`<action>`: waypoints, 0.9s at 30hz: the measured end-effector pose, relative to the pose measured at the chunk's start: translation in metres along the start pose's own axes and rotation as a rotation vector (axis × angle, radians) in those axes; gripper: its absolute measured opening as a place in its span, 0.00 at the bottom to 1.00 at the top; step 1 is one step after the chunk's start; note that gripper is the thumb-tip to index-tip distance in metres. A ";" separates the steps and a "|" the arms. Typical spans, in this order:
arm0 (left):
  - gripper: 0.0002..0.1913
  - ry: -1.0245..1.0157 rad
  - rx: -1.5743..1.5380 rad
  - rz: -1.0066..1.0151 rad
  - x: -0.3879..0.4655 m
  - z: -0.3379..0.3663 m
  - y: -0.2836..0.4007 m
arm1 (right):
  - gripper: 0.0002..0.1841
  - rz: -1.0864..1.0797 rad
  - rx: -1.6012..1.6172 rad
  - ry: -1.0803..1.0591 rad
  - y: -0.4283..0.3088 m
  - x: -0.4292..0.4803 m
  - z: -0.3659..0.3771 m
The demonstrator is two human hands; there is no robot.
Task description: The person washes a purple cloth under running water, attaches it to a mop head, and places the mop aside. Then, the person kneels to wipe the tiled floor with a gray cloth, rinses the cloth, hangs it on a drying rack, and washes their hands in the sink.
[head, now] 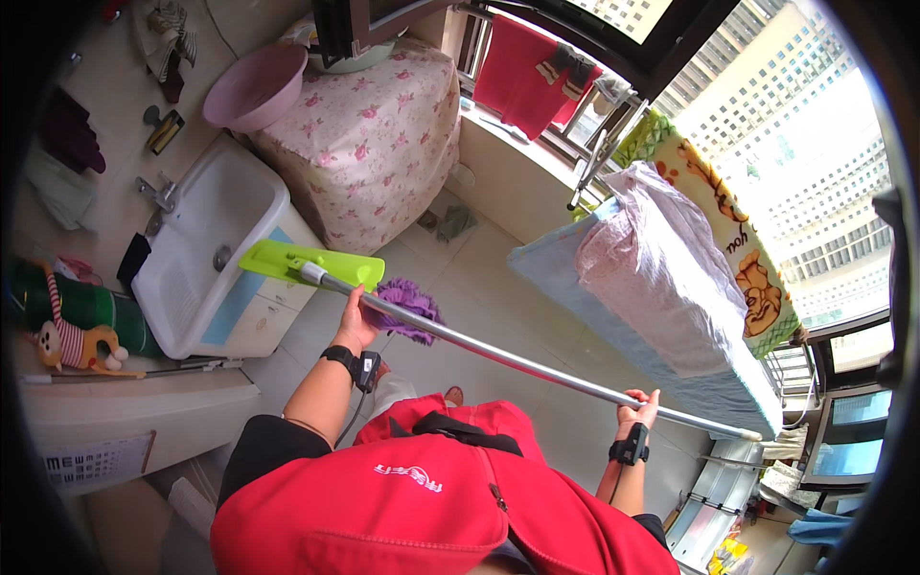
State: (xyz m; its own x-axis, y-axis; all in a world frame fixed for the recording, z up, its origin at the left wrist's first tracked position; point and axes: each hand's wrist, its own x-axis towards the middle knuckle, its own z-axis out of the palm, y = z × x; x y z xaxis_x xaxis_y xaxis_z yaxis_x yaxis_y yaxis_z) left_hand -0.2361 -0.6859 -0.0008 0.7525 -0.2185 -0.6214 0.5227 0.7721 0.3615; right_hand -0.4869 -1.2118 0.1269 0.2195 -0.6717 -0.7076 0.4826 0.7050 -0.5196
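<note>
A long metal mop pole [496, 352] slants across my front, held in both hands. Near its upper left end, my left hand [356, 323] grips the pole close to the grey joint. Toward the other end, my right hand [638, 408] is closed around it. The bright green flat mop head [313, 264] is tilted up beside the white washbasin [233, 187] and overlaps its front edge. Purple mop fabric [406, 305] shows behind the pole next to my left hand; how it is attached is hidden.
A pink plastic basin [255, 86] rests on a box-shaped thing under a floral cover [366, 136]. Bedding [661, 280] hangs at the right by the window. A plush monkey [79, 345] sits at far left. Grey floor tiles [503, 302] lie below; a grey cloth [456, 223] is near the wall.
</note>
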 end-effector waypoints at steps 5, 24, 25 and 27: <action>0.20 0.195 0.142 0.071 -0.022 0.011 -0.018 | 0.26 0.060 -0.115 0.177 0.020 0.065 -0.087; 0.15 0.351 1.100 0.341 -0.083 -0.067 0.026 | 0.32 -0.673 -1.508 -1.977 0.442 -0.299 0.043; 0.14 0.290 1.142 0.303 -0.091 -0.067 0.034 | 0.34 -0.805 -1.516 -1.953 0.462 -0.309 0.038; 0.13 0.156 1.254 0.228 -0.110 -0.062 0.048 | 0.36 -0.766 -1.660 -1.803 0.494 -0.320 0.030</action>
State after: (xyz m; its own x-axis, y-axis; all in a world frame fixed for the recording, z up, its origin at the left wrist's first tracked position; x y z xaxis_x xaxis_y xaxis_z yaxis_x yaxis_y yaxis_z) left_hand -0.3189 -0.5876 0.0415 0.8639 -0.0187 -0.5033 0.4711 -0.3236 0.8206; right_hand -0.2935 -0.6550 0.1112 0.9335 0.3547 0.0531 0.2807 -0.6301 -0.7240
